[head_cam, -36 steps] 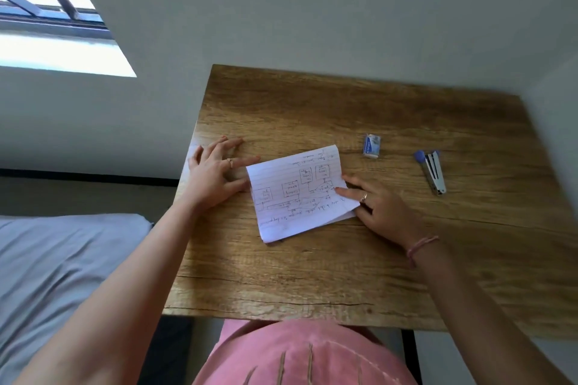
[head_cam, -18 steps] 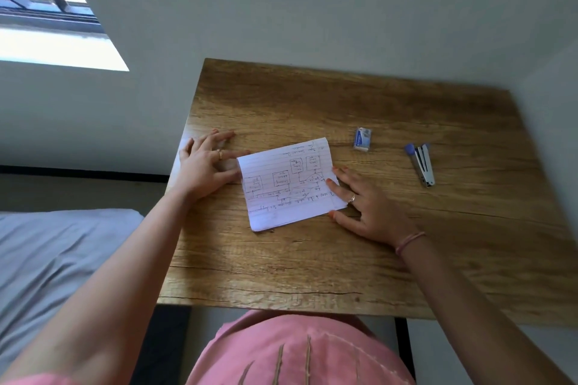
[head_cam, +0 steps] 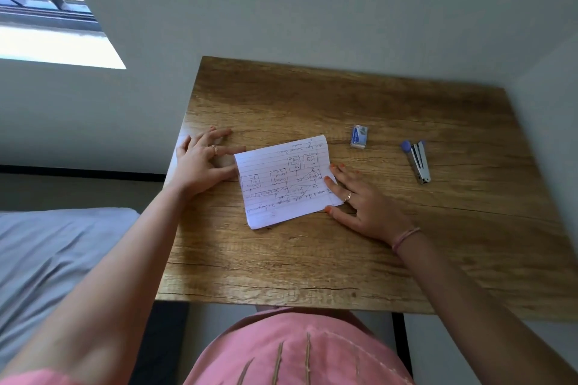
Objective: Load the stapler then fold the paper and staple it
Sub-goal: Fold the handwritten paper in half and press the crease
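Note:
A folded lined paper [head_cam: 281,184] with handwritten diagrams lies flat on the wooden table [head_cam: 344,259]. My left hand [head_cam: 203,165] lies flat on the table at the paper's left edge, fingers straight. My right hand [head_cam: 359,200] presses straight fingers on the paper's right edge. A small stapler [head_cam: 417,161] with a blue end lies to the right, apart from both hands. A small blue-and-white staple box [head_cam: 359,136] sits between paper and stapler.
The table stands against a grey wall, with another wall close on the right. A grey bed [head_cam: 47,259] lies to the left below the table's edge. A window [head_cam: 40,9] is at the upper left.
My right hand has spread flatter along the paper's right edge. The left hand stays at the left edge. The view has shifted slightly.

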`<state>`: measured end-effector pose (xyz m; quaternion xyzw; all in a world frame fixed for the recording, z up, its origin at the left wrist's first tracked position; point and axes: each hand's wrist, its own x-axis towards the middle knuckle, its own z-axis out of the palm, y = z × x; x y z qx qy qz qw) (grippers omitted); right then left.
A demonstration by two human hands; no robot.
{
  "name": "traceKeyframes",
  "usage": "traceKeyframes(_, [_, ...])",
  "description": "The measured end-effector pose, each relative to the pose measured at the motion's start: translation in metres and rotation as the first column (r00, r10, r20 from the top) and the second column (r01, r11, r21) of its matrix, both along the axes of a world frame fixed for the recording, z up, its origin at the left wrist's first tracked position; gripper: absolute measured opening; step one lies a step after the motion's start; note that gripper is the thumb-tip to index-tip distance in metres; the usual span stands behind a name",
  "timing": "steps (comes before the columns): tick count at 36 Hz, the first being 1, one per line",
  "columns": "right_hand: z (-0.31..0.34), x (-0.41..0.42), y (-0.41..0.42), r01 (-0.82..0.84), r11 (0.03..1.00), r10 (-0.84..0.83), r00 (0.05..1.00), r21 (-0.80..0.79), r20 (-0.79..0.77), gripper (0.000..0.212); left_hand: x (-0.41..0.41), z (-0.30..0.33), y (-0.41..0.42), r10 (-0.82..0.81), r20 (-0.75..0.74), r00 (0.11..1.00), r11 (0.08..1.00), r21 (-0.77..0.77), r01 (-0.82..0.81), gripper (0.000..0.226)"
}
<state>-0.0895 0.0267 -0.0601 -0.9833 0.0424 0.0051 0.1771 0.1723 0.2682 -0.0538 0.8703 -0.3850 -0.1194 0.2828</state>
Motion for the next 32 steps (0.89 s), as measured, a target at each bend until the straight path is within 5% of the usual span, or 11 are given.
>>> traceKeyframes(3, [-0.002, 0.001, -0.001, -0.006, 1.0, 0.006, 1.0, -0.001, -0.001, 0.067, 0.0, 0.016, 0.002, 0.002, -0.275, 0.961, 0.993, -0.112, -0.034, 0.053])
traceKeyframes(6, [-0.003, 0.0, -0.002, -0.004, 1.0, 0.004, 1.0, -0.005, 0.001, 0.067, -0.01, 0.031, 0.004, -0.011, -0.567, 0.824, 0.926, -0.317, -0.206, 0.061])
traceKeyframes(12, [-0.003, 0.0, -0.001, -0.005, 1.0, 0.006, 1.0, -0.003, 0.021, 0.066, -0.077, 0.044, -0.027, 0.085, -0.027, 0.996, 0.849, -0.522, -0.086, 0.043])
traceKeyframes(17, [-0.002, -0.001, 0.0, -0.001, 1.0, 0.0, 0.999, 0.026, 0.047, 0.064, -0.137, 0.027, -0.058, -0.239, 0.29, 0.927, 0.914, -0.255, 0.315, 0.038])
traceKeyframes(23, [-0.003, -0.001, 0.001, -0.005, 0.999, 0.001, 0.994, 0.041, 0.105, 0.063, -0.141, -0.003, -0.077, -0.186, 0.258, 0.948, 0.974, 0.175, 0.144, 0.059])
traceKeyframes(32, [-0.003, -0.001, 0.0, 0.006, 1.0, -0.008, 0.997, 0.031, 0.078, 0.063, -0.126, -0.013, -0.071, -0.126, 0.285, 0.95, 0.956, 0.291, 0.04, 0.084])
